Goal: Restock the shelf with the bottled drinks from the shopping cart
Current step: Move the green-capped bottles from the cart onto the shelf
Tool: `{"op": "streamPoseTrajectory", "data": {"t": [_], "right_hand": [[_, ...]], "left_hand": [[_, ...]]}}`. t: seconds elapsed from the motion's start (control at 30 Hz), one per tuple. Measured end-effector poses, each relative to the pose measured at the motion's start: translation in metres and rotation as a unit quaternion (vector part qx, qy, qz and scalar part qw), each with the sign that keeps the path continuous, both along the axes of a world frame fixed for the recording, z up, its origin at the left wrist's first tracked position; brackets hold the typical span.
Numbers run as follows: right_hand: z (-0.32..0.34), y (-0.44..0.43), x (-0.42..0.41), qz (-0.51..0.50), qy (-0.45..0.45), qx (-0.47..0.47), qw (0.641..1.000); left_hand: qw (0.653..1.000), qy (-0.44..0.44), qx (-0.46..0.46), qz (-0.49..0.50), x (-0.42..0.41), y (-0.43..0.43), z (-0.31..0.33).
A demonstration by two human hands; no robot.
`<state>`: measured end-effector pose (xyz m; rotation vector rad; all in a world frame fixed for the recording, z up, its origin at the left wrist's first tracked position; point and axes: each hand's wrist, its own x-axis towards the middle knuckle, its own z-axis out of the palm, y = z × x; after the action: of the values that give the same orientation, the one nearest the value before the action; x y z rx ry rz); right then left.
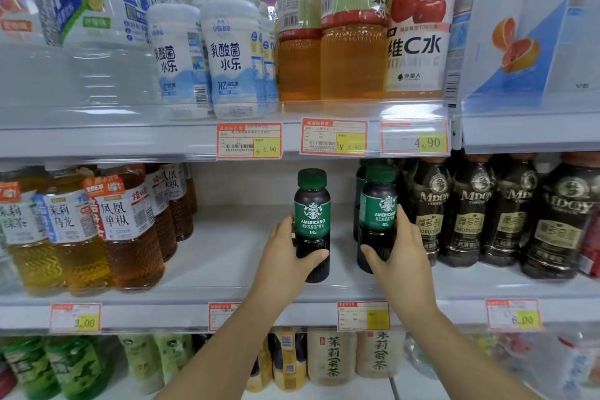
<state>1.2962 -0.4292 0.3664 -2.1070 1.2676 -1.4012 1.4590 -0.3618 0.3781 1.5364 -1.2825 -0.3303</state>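
Your left hand (285, 258) grips the left bottle (312, 214), green-capped, dark, labelled "AMERICANO", near the middle shelf's (220, 256) front edge. Your right hand (404, 258) grips the right bottle (378, 204), its twin, just beside the "MDOY" coffee bottles (469, 214). Bare shelf lies open leftward to the amber tea bottles (130, 230).

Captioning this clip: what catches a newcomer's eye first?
The left hand grips one green-capped Americano bottle, the right hand a second Americano bottle, both mid-way along the middle shelf. Bare shelf lies to their left before amber tea bottles; dark Mdoy coffee bottles crowd the right.
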Motion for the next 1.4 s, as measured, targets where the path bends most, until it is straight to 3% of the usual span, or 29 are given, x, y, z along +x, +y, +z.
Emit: {"op": "streamPoseTrajectory", "data": {"t": [0.5, 1.0, 1.07, 1.17, 1.3, 1.4], "right_hand": [[0.002, 0.001, -0.005, -0.032, 0.044, 0.004, 0.999], [0.014, -0.003, -0.006, -0.017, 0.067, 0.028, 0.997], [0.008, 0.006, -0.011, -0.005, 0.047, 0.005, 0.999], [-0.004, 0.025, -0.016, -0.004, 0.059, -0.119, 0.991], [-0.013, 0.056, 0.01, 0.124, 0.065, -0.23, 0.963], [-0.032, 0.09, 0.054, 0.282, 0.081, -0.19, 0.937]], "left_hand": [[1.0, 0.014, -0.008, 0.011, -0.015, -0.093, 0.008], [1.0, -0.011, -0.018, -0.005, -0.014, -0.1, 0.009], [0.999, -0.029, -0.02, -0.006, -0.017, -0.086, 0.014], [0.996, -0.07, -0.047, 0.009, -0.018, -0.041, 0.016], [0.977, -0.083, -0.18, 0.075, -0.006, 0.048, -0.009], [0.956, -0.065, -0.221, 0.18, 0.019, 0.112, -0.054]]}}
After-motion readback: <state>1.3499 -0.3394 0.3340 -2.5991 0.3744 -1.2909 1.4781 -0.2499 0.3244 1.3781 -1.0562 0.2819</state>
